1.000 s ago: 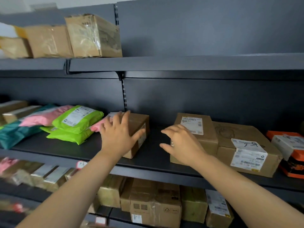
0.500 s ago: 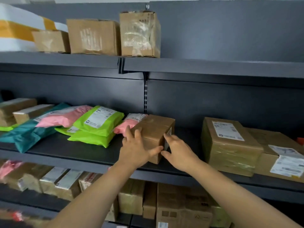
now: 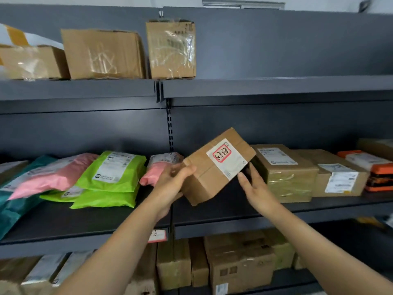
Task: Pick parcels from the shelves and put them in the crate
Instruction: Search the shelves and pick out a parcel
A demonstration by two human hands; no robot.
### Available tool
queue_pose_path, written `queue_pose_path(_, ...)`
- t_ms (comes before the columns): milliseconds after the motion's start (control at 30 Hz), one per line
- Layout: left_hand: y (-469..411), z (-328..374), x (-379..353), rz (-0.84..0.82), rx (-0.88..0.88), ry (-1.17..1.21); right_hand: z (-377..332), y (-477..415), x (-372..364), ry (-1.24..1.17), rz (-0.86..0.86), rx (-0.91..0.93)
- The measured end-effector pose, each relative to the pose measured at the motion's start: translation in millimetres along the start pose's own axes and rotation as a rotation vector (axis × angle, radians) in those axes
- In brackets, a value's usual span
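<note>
A small brown cardboard box (image 3: pixel 204 177) with a white label marked in red is tilted in the air just in front of the middle shelf (image 3: pixel 212 224). My left hand (image 3: pixel 170 184) grips its left edge, thumb on top. My right hand (image 3: pixel 255 188) touches the box's lower right side with fingers nearly straight. No crate is in view.
On the middle shelf lie green mailers (image 3: pixel 112 175), pink mailers (image 3: pixel 53 177) and a teal bag (image 3: pixel 12 207) at left, and a taped brown box (image 3: pixel 285 173), another box (image 3: pixel 338 177) and an orange parcel (image 3: pixel 378 175) at right. Cardboard boxes (image 3: pixel 102 54) stand on the top shelf, more boxes (image 3: pixel 238 260) on the bottom one.
The small box has come off the middle shelf and now tilts up with its label facing me. My right hand moved from the taped box to this one.
</note>
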State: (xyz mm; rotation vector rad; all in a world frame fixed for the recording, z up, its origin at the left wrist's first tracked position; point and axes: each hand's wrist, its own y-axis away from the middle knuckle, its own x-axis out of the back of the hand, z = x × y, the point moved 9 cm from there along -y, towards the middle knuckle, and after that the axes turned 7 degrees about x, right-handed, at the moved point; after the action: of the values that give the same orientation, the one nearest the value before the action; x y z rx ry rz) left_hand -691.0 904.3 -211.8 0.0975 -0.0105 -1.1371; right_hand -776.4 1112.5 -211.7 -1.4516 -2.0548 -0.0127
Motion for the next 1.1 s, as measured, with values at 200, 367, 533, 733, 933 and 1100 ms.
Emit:
queue_pose_path(200, 12, -2, -12, -0.045, 0.039, 0.078, -18, 11, 10, -0.168, 0.024, 0.053)
queue_pose_path(367, 25, 0, -30, -0.084, 0.01, 0.037, -29, 19, 18, -0.255, -0.033, 0.067)
queue_pose_path(533, 48, 6, -54, -0.034, -0.19, -0.3, -30, 29, 33, -0.393, -0.057, 0.035)
queue_pose_path(733, 76, 10, -67, 0.113, -0.331, -0.517, -16, 57, 34, -0.504, -0.07, -0.101)
queue_pose_path(933, 114, 11, -85, 0.067, -0.537, -0.649, -14, 91, 32, -0.525, 0.001, -0.215)
queue_pose_path(1100, 130, 4, -89, -0.144, -0.523, -0.65, -41, 118, 63, -0.35, 0.161, -0.141)
